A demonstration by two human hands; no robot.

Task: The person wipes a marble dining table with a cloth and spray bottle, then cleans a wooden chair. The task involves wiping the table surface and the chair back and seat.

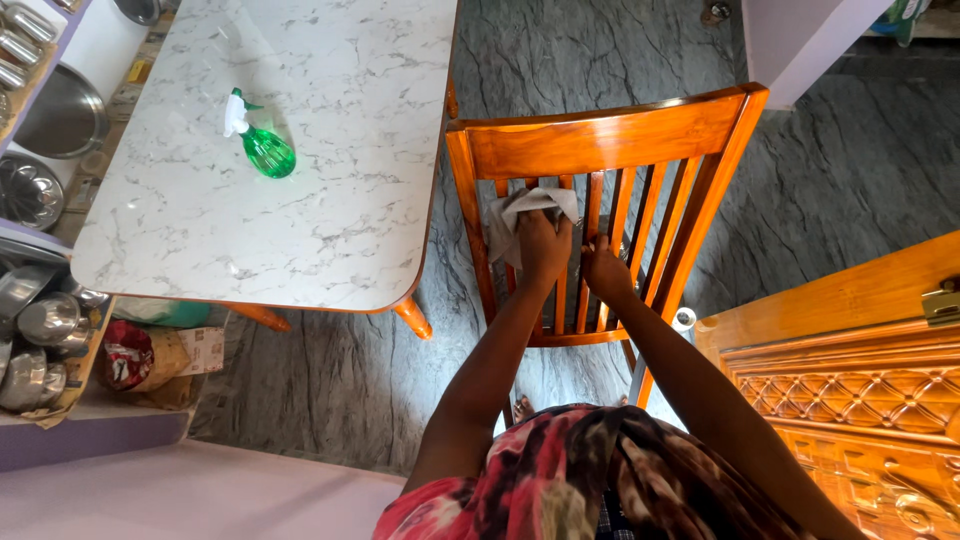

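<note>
A glossy orange-brown wooden chair (610, 135) stands before me with its slatted back facing me. My left hand (543, 245) is closed around a grey cloth (520, 208) and presses it against the slats on the left side of the chair back. My right hand (603, 268) grips one of the middle slats just beside it. Both arms reach forward and down from my patterned red and brown clothing.
A white marble-look table (300, 200) stands to the left, with a green spray bottle (262, 143) lying on it. Steel pots and plates (40, 320) fill shelves at far left. A carved wooden door (860, 400) is at right. The floor is dark grey stone.
</note>
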